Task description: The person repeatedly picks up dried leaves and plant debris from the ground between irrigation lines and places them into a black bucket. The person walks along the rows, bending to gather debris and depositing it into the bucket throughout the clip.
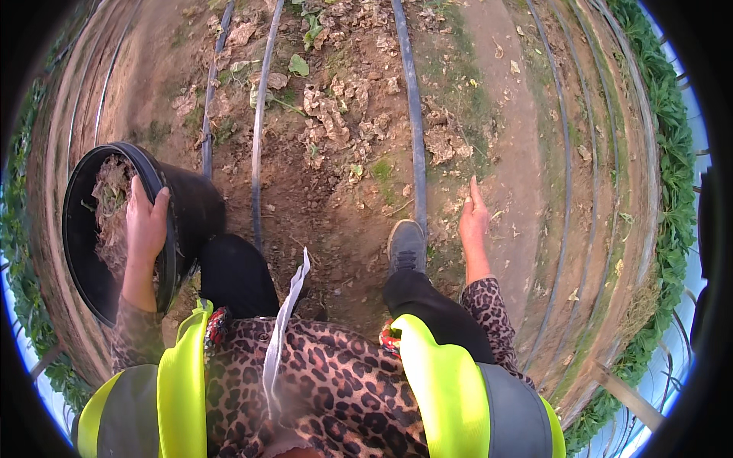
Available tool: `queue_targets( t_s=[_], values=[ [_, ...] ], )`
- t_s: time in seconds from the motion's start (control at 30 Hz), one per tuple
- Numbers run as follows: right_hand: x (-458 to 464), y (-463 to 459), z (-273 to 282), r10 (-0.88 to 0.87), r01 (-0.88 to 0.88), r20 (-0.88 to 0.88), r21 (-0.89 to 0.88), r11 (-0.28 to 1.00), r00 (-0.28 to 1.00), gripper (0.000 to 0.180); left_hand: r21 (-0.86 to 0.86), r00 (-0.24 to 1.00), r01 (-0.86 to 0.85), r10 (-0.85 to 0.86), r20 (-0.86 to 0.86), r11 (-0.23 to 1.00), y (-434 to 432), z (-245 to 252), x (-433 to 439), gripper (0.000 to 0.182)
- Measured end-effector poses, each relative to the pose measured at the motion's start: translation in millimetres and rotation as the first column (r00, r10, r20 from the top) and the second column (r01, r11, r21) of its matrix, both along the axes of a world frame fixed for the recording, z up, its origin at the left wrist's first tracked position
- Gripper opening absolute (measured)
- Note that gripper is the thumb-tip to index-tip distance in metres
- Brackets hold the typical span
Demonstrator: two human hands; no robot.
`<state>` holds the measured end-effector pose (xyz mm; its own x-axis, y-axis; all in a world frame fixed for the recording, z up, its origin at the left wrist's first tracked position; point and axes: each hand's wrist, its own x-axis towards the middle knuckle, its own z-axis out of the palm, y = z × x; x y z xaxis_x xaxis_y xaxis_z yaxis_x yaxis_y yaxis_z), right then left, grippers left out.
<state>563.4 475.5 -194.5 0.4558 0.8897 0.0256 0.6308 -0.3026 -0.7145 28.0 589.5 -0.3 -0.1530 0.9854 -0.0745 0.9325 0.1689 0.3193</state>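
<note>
My left hand [148, 220] grips the rim of a black plastic bucket [192, 200], its fingers inside and its thumb over the edge. The bucket is tilted on its side, its mouth facing left, and holds dry, withered plant debris [110, 194]. My right hand [474, 214] hangs above the soil on the right, beside my grey shoe [408, 246]. It touches nothing; its fingers point forward and lie close together, and whether they are apart is hard to tell. Dry crumpled leaves [329, 114] lie on the soil between the hoses in front of me.
Dark irrigation hoses [409, 86] and a paler one [264, 109] run lengthwise over the soil. A few green leaves [298, 65] lie ahead. More thin hoses run at both sides. Rows of green plants [676, 149] border the right and left edges. A post [627, 395] stands at lower right.
</note>
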Motion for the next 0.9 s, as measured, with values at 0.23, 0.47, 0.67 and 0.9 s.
queue_targets(
  t_s=[0.23, 0.47, 0.67, 0.9],
  values=[
    [41, 81, -17, 0.202, -0.143, 0.273, -0.223, 0.964, 0.94, 0.053, 0.033, 0.995, 0.098, -0.099, 0.032, 0.995, 3, -4, -14, 0.06],
    [52, -9, -13, 0.107, -0.06, 0.3, -0.162, 0.985, 0.948, 0.054, 0.107, 0.974, -0.002, -0.023, 0.225, 0.994, 34, 8, -20, 0.032],
    [100, -43, -28, -0.188, 0.309, 0.374, -0.297, 0.903, 0.908, 0.051, 0.153, 1.0, -0.028, 0.029, -0.001, 0.988, 87, -11, -31, 0.036],
    [119, -3, -50, 0.033, 0.313, 0.64, -0.419, 0.852, 0.768, 0.055, 0.148, 0.998, -0.056, 0.058, -0.004, 0.987, 78, -12, -29, 0.039]
  ],
)
